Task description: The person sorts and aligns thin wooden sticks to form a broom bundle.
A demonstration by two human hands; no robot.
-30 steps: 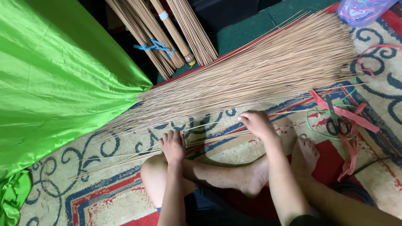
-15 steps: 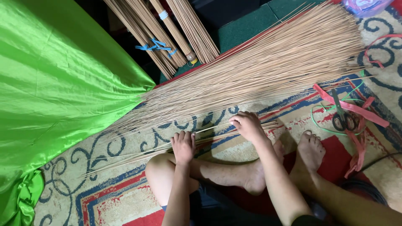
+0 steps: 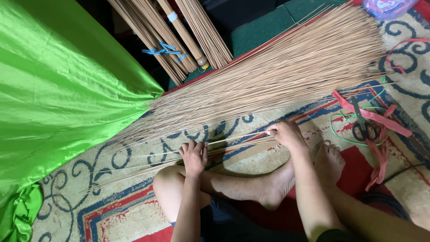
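Head view: my left hand (image 3: 194, 157) sits lower centre of the frame, fingers curled down over a small bunch of thin sticks (image 3: 233, 140), grasping them against the carpet. My right hand (image 3: 285, 133) is right of centre, fingers clenched round the same bunch further along, knuckles up. The bunch runs between the two hands, slightly tilted, rising toward the right. It lies just below the big fan of sticks (image 3: 277, 76), which spreads from the middle left up to the upper right of the frame; whether the bunch touches the fan, cannot tell.

Green cloth (image 3: 58, 98) fills the left side, glossy and folded, and covers the narrow end of the fan. Tied stick bundles (image 3: 179, 31) lean at top centre, one with a blue tie (image 3: 163, 49) and one with a white band. Patterned carpet (image 3: 121, 197) in cream, blue and red lies under everything. Scissors (image 3: 363, 127) with black handles lie at the right, on top of pink ribbon strips (image 3: 380, 121) and a thin green cord (image 3: 340, 130). My bare feet (image 3: 313, 170) and crossed legs are at the bottom, right forearm passing over them. A plastic bag (image 3: 387, 6) is cut off at the top right corner
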